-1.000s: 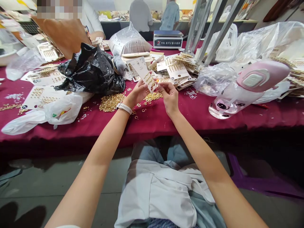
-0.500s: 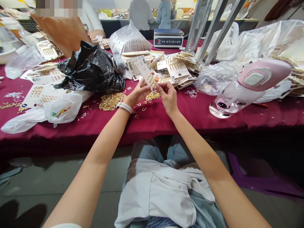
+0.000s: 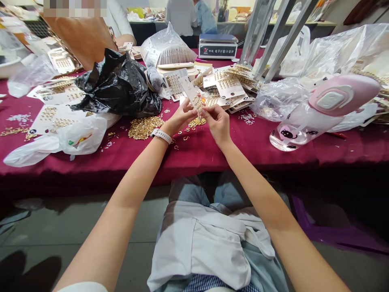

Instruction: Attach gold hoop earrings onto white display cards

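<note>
My left hand (image 3: 179, 119) pinches the lower edge of a white earring card (image 3: 191, 92) that stands upright over the table's near middle. My right hand (image 3: 216, 121) is closed in a pinch at the card's lower right corner, on something too small to make out. Gold earrings hang in rows on the card. A heap of loose gold earrings (image 3: 144, 127) lies just left of my left wrist, and more are scattered under my hands. A white watch band sits on my left wrist.
A crumpled black plastic bag (image 3: 117, 87) lies at left of centre. Filled earring cards (image 3: 226, 87) are piled behind my hands. A pink-capped clear bottle (image 3: 319, 111) lies on its side at right. A scale (image 3: 218, 46) stands at the back. Other people sit and stand beyond the red-clothed table (image 3: 197, 152).
The card has turned more edge-on and shifted slightly right, with both hands drawn closer together at its lower end.
</note>
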`<state>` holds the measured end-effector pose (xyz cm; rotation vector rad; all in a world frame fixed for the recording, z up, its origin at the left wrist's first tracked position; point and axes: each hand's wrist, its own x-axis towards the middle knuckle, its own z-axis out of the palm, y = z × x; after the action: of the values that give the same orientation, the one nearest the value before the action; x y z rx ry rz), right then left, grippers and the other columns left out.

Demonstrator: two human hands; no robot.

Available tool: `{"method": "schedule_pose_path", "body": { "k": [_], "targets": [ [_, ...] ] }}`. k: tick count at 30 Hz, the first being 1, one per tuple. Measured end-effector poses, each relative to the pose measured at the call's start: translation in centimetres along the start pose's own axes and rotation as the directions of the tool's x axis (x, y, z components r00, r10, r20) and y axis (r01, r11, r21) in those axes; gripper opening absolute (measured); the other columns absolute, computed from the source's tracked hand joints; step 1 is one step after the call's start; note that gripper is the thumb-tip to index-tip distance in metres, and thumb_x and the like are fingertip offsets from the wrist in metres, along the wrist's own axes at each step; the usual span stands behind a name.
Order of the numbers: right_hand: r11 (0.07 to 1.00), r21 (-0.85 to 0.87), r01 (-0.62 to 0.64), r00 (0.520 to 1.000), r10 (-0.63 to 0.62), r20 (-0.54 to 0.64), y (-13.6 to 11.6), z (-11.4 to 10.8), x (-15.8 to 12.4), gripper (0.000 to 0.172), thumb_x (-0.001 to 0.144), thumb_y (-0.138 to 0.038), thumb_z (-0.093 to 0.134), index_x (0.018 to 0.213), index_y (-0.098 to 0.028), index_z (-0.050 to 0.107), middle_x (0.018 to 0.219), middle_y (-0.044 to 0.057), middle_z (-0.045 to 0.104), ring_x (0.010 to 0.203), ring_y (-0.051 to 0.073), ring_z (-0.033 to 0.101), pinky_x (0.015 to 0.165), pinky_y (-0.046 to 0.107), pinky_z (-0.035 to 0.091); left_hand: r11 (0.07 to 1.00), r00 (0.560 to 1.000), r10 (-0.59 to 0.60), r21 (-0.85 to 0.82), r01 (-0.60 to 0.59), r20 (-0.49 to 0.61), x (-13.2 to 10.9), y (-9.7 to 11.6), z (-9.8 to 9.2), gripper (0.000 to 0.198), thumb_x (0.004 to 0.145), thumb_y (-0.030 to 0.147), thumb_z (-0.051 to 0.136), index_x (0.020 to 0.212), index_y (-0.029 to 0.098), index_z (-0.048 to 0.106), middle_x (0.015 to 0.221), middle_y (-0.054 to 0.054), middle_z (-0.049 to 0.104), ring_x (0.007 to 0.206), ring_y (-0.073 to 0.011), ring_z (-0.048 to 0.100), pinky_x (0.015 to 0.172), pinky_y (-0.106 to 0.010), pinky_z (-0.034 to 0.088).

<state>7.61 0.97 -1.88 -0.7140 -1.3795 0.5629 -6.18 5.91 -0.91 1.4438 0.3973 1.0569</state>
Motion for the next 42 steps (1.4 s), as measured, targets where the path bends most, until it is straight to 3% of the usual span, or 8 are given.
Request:
{"method": "schedule_pose_path", "body": {
  "k": [12,17,19,21,24,29,38,42],
  "targets": [
    [0.95,-0.27,0.155,0.986,-0.132,0.1,-0.1,-0.1,0.1,0.018,0.085,-0.035,0.056,0.095,-0.021,0.063,0.095,0.004,0.058,0.098,0.018,0.056,0.08,0.032,0.049,1.0,0.998,-0.001,0.01,0.002,-0.067,-0.1,0.3,0.2,0.06,0.053,0.061,0.075,0.102,0.032,0.058,0.12,0.002,0.062,0.128,-0.0277,0.041,0.104,-0.045,0.036],
    [0.926,-0.354,0.132,0.985,-0.083,0.149,-0.6,0.1,-0.3,0.014,0.088,-0.024,0.046,0.097,-0.021,0.057,0.094,0.004,0.059,0.082,0.015,0.053,0.077,0.032,0.046,0.998,0.98,0.045,-0.042,-0.054,-0.194,0.2,1.0,-0.7,0.056,0.055,0.071,0.064,0.1,0.041,0.057,0.112,0.013,0.065,0.131,-0.0268,0.036,0.107,-0.045,0.032],
    [0.884,-0.426,0.19,0.931,-0.025,0.364,-0.8,0.3,-0.7,0.01,0.085,-0.024,0.051,0.089,-0.021,0.06,0.092,0.004,0.06,0.087,0.018,0.053,0.085,0.035,0.043,0.993,0.967,0.036,-0.098,-0.063,-0.252,0.1,1.3,-1.4,0.066,0.055,0.077,0.058,0.11,0.04,0.054,0.114,0.013,0.064,0.134,-0.0261,0.033,0.112,-0.043,0.027],
    [0.815,-0.495,0.301,0.8,0.067,0.596,-0.9,0.5,-1.1,0.01,0.081,-0.026,0.06,0.088,-0.02,0.064,0.098,0.006,0.062,0.095,0.022,0.051,0.092,0.04,0.038,0.988,0.958,0.025,-0.141,-0.068,-0.285,-0.2,1.7,-1.8,0.078,0.058,0.08,0.05,0.123,0.037,0.046,0.12,0.013,0.061,0.137,-0.024,0.029,0.114,-0.039,0.026],
    [0.752,-0.542,0.374,0.691,0.164,0.704,-0.9,0.8,-1.4,0.021,0.08,-0.03,0.064,0.099,-0.02,0.067,0.108,0.008,0.062,0.099,0.025,0.048,0.094,0.042,0.036,0.986,0.95,0.007,-0.158,-0.059,-0.312,-0.6,2.2,-1.9,0.088,0.065,0.08,0.035,0.137,0.031,0.032,0.128,0.011,0.056,0.139,-0.0208,0.025,0.114,-0.034,0.027],
    [0.764,-0.53,0.368,0.686,0.162,0.709,-0.8,1.0,-1.2,0.01,0.082,-0.027,0.062,0.086,-0.019,0.068,0.099,0.007,0.063,0.094,0.023,0.047,0.092,0.04,0.036,0.971,0.945,-0.036,-0.236,-0.045,-0.326,-0.6,2.7,-1.1,0.092,0.071,0.073,0.03,0.144,0.018,0.02,0.126,0.004,0.059,0.139,-0.024,0.024,0.112,-0.037,0.028],
    [0.875,-0.463,0.143,0.72,0.229,0.655,-0.9,1.4,-1.3,0.014,0.075,-0.015,0.065,0.068,-0.019,0.054,0.072,0.0,0.054,0.077,0.017,0.047,0.083,0.035,0.038,0.991,0.982,-0.064,-0.124,0.042,-0.179,-0.6,2.5,0.1,0.064,0.063,0.07,0.049,0.114,0.031,0.05,0.127,0.006,0.058,0.139,-0.0299,0.025,0.107,-0.045,0.031],
    [0.978,-0.182,-0.105,0.84,0.185,0.51,-1.2,0.8,-0.5,0.016,0.084,-0.033,0.056,0.075,-0.022,0.048,0.067,-0.004,0.048,0.063,0.011,0.045,0.064,0.026,0.042,0.986,0.977,-0.021,-0.169,-0.016,-0.213,-0.4,2.0,0.0,0.049,0.061,0.062,0.058,0.1,0.032,0.055,0.121,0.007,0.061,0.136,-0.0275,0.031,0.106,-0.043,0.033]
  ]
}}
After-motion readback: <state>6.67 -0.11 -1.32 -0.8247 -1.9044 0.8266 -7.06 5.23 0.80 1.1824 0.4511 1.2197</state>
